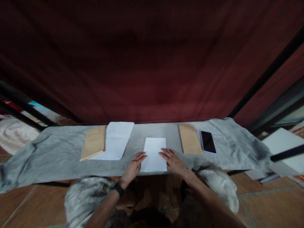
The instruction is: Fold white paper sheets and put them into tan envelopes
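Both hands flat, fingers spread, nothing gripped. Left hand (133,166) lies palm-down at the lower left edge of a white sheet (155,154), fingertips touching the paper's left side. Right hand (173,161) lies palm-down on the sheet's right edge, fingers pointing up-left onto the paper. The sheet sits low in the centre of the frame, portrait, flat on the grey cloth (59,152), its bottom edge near the front edge of the covered surface.

Black wristband (118,189) on the left wrist. Both forearms bare, coming up from the bottom of the frame.

Left of centre: a bigger white paper (116,141), flat, one corner cut or folded at lower right. A tan envelope (93,142) lies overlapping that paper's left edge, slightly tilted.

Right of centre: a second tan envelope (190,139), flat on the cloth, just right of the right hand, apart from it. Just beside it on the right, a dark phone (208,142), screen up and off, near but whether touching the envelope cannot tell.

Cloth drapes off both ends and bunches at lower left and lower right of the frame. Dark red curtain (152,57) fills the upper frame behind the surface. Terracotta tile floor (268,205) at the bottom. White boards (282,152) at the right edge, on the floor.
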Tool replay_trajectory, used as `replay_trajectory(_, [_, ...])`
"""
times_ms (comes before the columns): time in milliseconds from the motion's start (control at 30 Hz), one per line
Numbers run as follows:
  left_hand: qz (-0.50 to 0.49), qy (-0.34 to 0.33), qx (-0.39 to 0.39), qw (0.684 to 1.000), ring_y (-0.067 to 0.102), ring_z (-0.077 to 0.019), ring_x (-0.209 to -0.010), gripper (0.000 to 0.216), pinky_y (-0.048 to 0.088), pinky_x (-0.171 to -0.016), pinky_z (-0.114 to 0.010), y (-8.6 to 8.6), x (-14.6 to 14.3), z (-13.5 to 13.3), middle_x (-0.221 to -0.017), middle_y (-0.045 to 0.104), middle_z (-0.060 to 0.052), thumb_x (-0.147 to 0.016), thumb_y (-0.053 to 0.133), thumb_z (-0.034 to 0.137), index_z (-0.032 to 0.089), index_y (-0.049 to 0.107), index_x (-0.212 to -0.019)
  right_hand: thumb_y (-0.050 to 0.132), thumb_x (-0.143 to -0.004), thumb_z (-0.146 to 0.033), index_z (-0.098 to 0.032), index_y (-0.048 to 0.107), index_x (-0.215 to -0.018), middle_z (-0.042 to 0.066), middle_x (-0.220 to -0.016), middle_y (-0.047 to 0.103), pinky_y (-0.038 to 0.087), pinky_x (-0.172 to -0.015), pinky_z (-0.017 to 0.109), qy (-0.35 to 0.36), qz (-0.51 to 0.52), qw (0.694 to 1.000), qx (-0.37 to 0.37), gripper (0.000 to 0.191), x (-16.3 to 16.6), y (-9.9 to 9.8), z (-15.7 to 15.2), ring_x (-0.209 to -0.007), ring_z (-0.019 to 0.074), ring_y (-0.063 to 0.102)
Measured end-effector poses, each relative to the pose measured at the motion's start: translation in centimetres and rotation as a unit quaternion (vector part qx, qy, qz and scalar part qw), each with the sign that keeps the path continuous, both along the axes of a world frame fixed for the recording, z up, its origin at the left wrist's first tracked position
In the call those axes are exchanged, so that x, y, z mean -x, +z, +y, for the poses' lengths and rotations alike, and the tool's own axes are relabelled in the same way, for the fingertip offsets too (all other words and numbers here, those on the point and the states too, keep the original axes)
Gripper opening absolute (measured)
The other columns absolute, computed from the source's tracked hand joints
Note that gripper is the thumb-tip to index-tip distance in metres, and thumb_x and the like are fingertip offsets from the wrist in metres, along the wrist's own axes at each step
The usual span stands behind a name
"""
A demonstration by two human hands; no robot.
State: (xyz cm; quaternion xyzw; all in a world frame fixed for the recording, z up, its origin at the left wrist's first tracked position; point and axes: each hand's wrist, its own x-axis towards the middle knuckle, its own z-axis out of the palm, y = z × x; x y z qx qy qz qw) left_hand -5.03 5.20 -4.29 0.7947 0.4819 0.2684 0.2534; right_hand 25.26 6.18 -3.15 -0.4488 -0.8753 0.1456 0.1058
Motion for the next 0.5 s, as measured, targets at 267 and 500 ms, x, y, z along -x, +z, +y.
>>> replay_trajectory(267, [-0.015,-0.074,0.103,0.992,0.056,-0.0194,-0.128,0.037,0.039,-0.115,-0.039,3.1,-3.3,3.3,-0.136,0.063,-0.003,-0.093,0.046,0.025,0.024,0.068,-0.123,0.05,-0.084,-0.003,-0.027,0.045,-0.147,0.006,-0.159,0.035,0.024,-0.121,0.043,0.005,-0.016,1.0,0.001,0.067,-0.1,0.4,0.0,-0.144,0.0222,0.036])
replay_trajectory(500, [0.061,-0.086,0.086,0.991,0.042,-0.0198,-0.14,0.046,0.03,-0.119,-0.04,3.7,-5.5,6.2,-0.152,0.047,-0.005,-0.098,0.041,0.034,0.022,0.053,-0.141,0.047,-0.086,-0.005,-0.027,0.044,-0.148,0.007,-0.158,0.037,0.024,-0.121,0.043,0.007,-0.02,1.0,-0.02,0.065,-0.1,0.5,-0.1,-0.143,0.0217,0.037])
